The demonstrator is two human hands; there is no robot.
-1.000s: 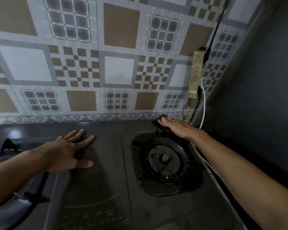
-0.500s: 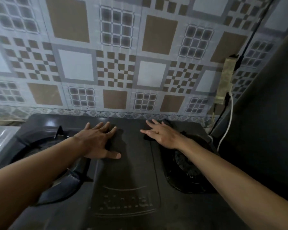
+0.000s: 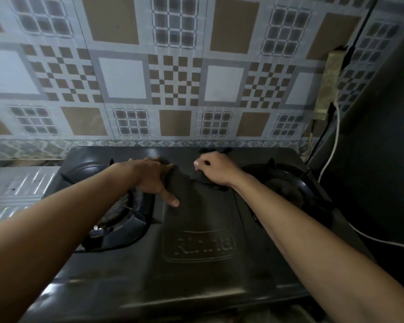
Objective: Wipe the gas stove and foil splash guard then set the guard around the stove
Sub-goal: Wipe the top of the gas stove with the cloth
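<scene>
right hand (image 3: 216,170) curls round a dark cloth (image 3: 219,150) at the back of the black two-burner gas stove (image 3: 196,264); left hand (image 3: 149,178) flat, fingers straight, bracing mid-top. risk: cloth snags the black left burner grate (image 3: 126,220), or the stove slides.
</scene>
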